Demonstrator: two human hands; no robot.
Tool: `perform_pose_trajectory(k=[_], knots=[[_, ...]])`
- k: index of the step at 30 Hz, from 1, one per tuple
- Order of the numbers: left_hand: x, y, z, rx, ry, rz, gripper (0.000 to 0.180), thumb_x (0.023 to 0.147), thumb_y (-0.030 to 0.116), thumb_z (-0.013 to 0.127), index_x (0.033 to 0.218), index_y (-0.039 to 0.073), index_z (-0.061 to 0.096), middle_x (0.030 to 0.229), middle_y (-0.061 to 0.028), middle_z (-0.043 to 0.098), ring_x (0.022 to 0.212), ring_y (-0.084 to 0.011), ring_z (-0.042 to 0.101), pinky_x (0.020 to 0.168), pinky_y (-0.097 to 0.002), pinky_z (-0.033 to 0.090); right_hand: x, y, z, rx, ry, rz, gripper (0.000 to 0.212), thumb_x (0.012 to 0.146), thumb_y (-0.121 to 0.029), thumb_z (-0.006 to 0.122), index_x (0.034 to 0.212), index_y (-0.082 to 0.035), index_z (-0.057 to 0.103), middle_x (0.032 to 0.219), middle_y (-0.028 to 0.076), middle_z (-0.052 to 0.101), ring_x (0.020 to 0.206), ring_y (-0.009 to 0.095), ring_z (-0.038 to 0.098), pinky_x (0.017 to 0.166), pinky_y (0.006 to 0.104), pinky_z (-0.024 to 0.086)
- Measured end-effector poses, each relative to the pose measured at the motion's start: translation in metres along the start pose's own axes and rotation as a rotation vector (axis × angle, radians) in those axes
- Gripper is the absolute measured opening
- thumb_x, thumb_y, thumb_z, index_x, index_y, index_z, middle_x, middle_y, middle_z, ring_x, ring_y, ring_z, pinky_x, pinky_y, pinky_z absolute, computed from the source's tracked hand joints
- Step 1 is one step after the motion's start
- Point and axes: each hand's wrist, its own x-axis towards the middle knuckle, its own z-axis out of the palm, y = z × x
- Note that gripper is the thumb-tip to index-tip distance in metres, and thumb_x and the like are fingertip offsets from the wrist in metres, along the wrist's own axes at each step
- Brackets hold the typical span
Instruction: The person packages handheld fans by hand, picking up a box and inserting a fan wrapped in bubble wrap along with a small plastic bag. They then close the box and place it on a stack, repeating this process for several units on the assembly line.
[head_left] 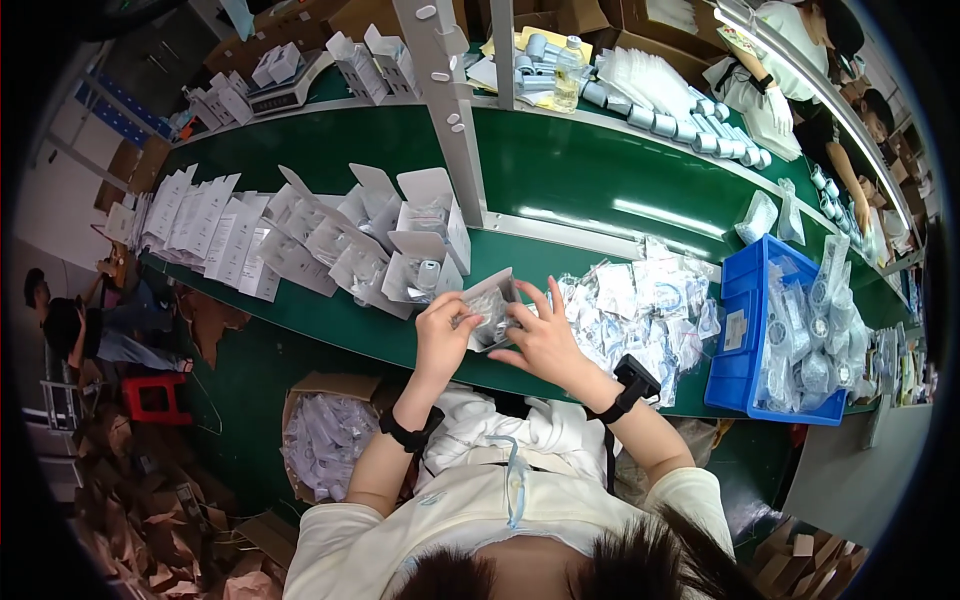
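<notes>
A small white carton (508,284) stands with its top open at the table's front edge, between my hands. Inside it is a clear plastic bag (488,308); its contents are hard to make out. My left hand (443,333) pinches the bag at the carton's left side, thumb against fingers. On the right, my right hand (543,337) has its fingers spread, with fingertips against the carton's rim and the thumb low by its near side. Just beyond my left hand are several opened white cartons (432,243) with bagged parts in them.
Flat folded cartons (205,225) lie in a row at the left. To the right are a heap of small clear packets (640,300) and a blue bin (735,375) holding bagged parts. A metal post (445,110) rises behind the cartons. Grey cylinders (680,130) line the far shelf.
</notes>
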Motion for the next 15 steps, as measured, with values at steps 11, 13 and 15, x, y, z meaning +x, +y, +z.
perform_pose_trajectory(k=[11, 13, 15], knots=[[-0.004, 0.014, 0.012, -0.265, -0.07, 0.102, 0.015, 0.071, -0.005, 0.06, 0.083, -0.003, 0.052, 0.104, -0.0085, 0.052, 0.072, -0.013, 0.054, 0.061, -0.0218, 0.043, -0.033, 0.072, 0.112, 1.073, 0.184, 0.648, 0.101, 0.05, -0.009, 0.079, 0.13, -0.004, 0.018, 0.12, 0.014, 0.036, 0.115, 0.026, 0.035, 0.098, 0.0351, 0.027], [-0.006, 0.002, -0.006, -0.16, 0.087, 0.205, 0.023, 0.071, -0.005, 0.059, 0.091, -0.002, 0.05, 0.109, -0.0099, 0.046, 0.082, -0.0148, 0.052, 0.067, -0.0238, 0.043, -0.031, 0.102, 0.133, 1.005, 0.25, 0.776, 0.1, 0.05, -0.003, 0.077, 0.13, -0.001, 0.017, 0.122, 0.014, 0.033, 0.116, 0.025, 0.034, 0.096, 0.0328, 0.029], [-0.012, -0.016, -0.03, -0.101, 0.352, 0.234, 0.04, 0.07, -0.006, 0.059, 0.106, 0.001, 0.042, 0.115, -0.0119, 0.037, 0.099, -0.0191, 0.046, 0.078, -0.0284, 0.042, 0.003, 0.101, 0.129, 0.944, 0.33, 0.725, 0.101, 0.05, -0.004, 0.077, 0.13, -0.001, 0.016, 0.123, 0.015, 0.031, 0.116, 0.026, 0.034, 0.097, 0.0335, 0.029]])
